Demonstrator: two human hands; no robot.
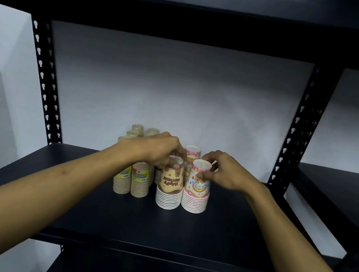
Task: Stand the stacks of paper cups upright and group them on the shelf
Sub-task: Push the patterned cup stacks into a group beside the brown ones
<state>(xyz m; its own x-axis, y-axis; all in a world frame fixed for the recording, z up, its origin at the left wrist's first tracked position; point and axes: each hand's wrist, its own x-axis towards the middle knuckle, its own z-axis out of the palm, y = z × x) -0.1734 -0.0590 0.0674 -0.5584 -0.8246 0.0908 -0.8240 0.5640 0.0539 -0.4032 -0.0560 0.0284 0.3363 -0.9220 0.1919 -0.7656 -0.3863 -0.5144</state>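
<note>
Several stacks of paper cups stand upside down, close together, on the black shelf (217, 232). My left hand (159, 150) grips the top of a brown birthday-print stack (169, 188). Right beside it stands a pink rainbow-print stack (195, 193), and my right hand (222, 172) pinches its top cup. Another pink stack (193, 152) stands behind these two. Beige stacks with yellow labels (139, 182) stand to the left, with more beige tops (137, 128) behind them, partly hidden by my left hand.
The shelf board above (192, 24) hangs low over the stacks. Perforated black uprights stand at the left (43, 79) and right (298, 129). A white wall closes the back. Another dark shelf (343, 187) lies to the right.
</note>
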